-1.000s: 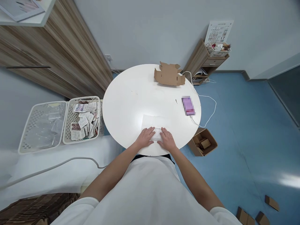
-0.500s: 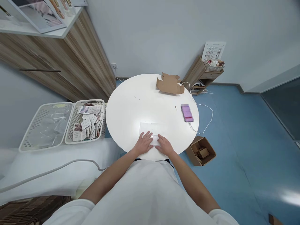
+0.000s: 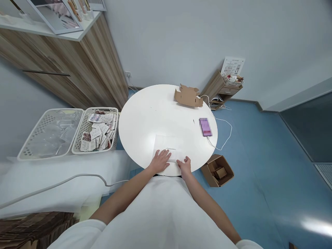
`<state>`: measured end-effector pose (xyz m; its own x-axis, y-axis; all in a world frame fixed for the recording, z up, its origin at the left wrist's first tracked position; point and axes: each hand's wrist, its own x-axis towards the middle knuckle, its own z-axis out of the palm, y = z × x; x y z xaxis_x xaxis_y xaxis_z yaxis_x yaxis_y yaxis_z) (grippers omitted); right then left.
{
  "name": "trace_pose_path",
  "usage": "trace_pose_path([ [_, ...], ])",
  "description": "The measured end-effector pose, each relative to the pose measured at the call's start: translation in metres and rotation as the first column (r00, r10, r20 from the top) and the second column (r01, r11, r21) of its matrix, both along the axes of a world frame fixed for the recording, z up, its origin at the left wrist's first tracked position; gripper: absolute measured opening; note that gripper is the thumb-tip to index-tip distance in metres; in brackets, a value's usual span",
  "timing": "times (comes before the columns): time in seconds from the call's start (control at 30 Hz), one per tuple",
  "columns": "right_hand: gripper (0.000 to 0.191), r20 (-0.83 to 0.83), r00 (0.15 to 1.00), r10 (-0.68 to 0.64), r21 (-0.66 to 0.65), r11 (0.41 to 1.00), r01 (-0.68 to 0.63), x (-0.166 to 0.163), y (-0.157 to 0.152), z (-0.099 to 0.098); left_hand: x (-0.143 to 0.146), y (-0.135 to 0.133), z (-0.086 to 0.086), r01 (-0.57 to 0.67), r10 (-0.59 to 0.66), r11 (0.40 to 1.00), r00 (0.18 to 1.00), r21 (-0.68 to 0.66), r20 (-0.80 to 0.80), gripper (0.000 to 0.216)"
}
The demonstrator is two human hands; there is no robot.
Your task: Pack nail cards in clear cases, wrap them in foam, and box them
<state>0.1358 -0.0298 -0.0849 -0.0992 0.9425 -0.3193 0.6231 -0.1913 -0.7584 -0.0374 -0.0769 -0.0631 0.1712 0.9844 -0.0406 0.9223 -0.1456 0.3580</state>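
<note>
Head view: beneath the fingers is a rounded white table [image 3: 140, 121], an unfolded brown carton [image 3: 188, 96] beyond them; farther off, blue floor [image 3: 256, 166] and grey wall [image 3: 176, 41]. The left hand [image 3: 160, 162] lies flat, fingers partly spread, on a white sheet [image 3: 161, 143]; the right hand [image 3: 184, 164] curls near its right side (pinching it or not, I cannot tell).

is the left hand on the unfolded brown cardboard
No, the left hand rests on a thin white sheet, with the brown cardboard beyond it on the white table.
</note>
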Motion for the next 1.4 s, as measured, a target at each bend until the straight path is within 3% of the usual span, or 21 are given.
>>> trace_pose_path([
  [0.13, 0.047, -0.052, 0.999, -0.011, -0.149, 0.989, 0.003, -0.014, 0.018, 0.015, 0.0, 0.0, -0.002, 0.01, -0.01, 1.0, 1.0, -0.008, -0.01, 0.053],
  [0.27, 0.032, -0.091, 0.994, 0.064, -0.13, 0.989, -0.076, -0.02, 0.027, 0.026, 0.002, 0.0, -0.006, -0.003, 0.003, 1.0, 1.0, -0.001, -0.023, 0.055],
  [0.37, 0.027, -0.032, 0.983, 0.181, -0.058, 0.982, -0.182, -0.024, 0.025, 0.029, 0.004, -0.001, -0.007, -0.032, 0.032, 0.999, 0.999, -0.01, -0.028, 0.057],
  [0.47, 0.028, 0.1, 0.929, 0.355, 0.041, 0.932, -0.361, -0.03, 0.02, 0.03, 0.004, -0.001, -0.004, -0.042, 0.041, 0.999, 0.999, -0.029, -0.01, 0.059],
  [0.57, 0.031, 0.194, 0.872, 0.45, 0.076, 0.879, -0.47, -0.035, 0.016, 0.03, 0.004, -0.002, 0.0, -0.049, 0.049, 0.999, 0.999, -0.016, 0.016, 0.061],
  [0.77, 0.034, 0.187, 0.794, 0.579, 0.107, 0.791, -0.602, -0.026, 0.01, 0.031, 0.006, 0.0, 0.004, 0.024, -0.023, 0.999, 0.999, -0.033, 0.03, 0.061],
  [0.87, 0.035, 0.083, 0.835, 0.544, 0.146, 0.822, -0.55, -0.016, 0.01, 0.027, 0.007, 0.003, 0.005, 0.028, -0.028, 0.997, 1.0, -0.067, -0.004, 0.061],
  [0.97, 0.03, 0.048, 0.927, 0.371, 0.186, 0.909, -0.373, -0.013, 0.012, 0.021, 0.007, 0.002, 0.007, 0.052, -0.055, 0.996, 0.998, -0.07, -0.038, 0.062],
  [1.03, 0.027, 0.067, 0.955, 0.287, 0.196, 0.935, -0.295, -0.017, 0.015, 0.017, 0.008, -0.001, 0.006, 0.028, -0.031, 0.997, 0.999, -0.067, -0.036, 0.062],
  [1.1, 0.025, 0.093, 0.961, 0.26, 0.18, 0.945, -0.273, -0.023, 0.016, 0.014, 0.008, -0.007, 0.002, -0.085, 0.086, 0.994, 0.996, -0.071, 0.003, 0.063],
  [1.13, 0.025, 0.105, 0.961, 0.255, 0.169, 0.948, -0.27, -0.026, 0.017, 0.013, 0.008, -0.01, -0.001, -0.2, 0.204, 0.976, 0.978, -0.089, 0.038, 0.065],
  [1.17, 0.024, 0.116, 0.961, 0.251, 0.158, 0.95, -0.268, -0.028, 0.017, 0.012, 0.008, -0.014, -0.004, -0.347, 0.359, 0.929, 0.93, -0.131, 0.082, 0.067],
  [1.2, 0.024, 0.125, 0.961, 0.248, 0.147, 0.953, -0.265, -0.03, 0.017, 0.011, 0.008, -0.018, -0.007, -0.51, 0.538, 0.837, 0.834, -0.199, 0.126, 0.069],
  [1.27, 0.025, 0.138, 0.96, 0.242, 0.12, 0.958, -0.259, -0.032, 0.018, 0.01, 0.009, -0.022, -0.012, -0.743, 0.834, 0.55, 0.516, -0.382, 0.196, 0.072],
  [1.3, 0.025, 0.142, 0.96, 0.242, 0.103, 0.961, -0.258, -0.032, 0.019, 0.01, 0.01, -0.023, -0.013, -0.777, 0.909, 0.417, 0.351, -0.472, 0.227, 0.073],
  [1.33, 0.026, 0.146, 0.959, 0.244, 0.087, 0.962, -0.258, -0.032, 0.019, 0.01, 0.011, -0.022, -0.013, -0.772, 0.942, 0.324, 0.212, -0.547, 0.258, 0.074],
  [1.4, 0.026, 0.148, 0.956, 0.253, 0.062, 0.962, -0.264, -0.031, 0.021, 0.01, 0.013, -0.016, -0.011, -0.737, 0.949, 0.226, 0.018, -0.637, 0.316, 0.074],
])
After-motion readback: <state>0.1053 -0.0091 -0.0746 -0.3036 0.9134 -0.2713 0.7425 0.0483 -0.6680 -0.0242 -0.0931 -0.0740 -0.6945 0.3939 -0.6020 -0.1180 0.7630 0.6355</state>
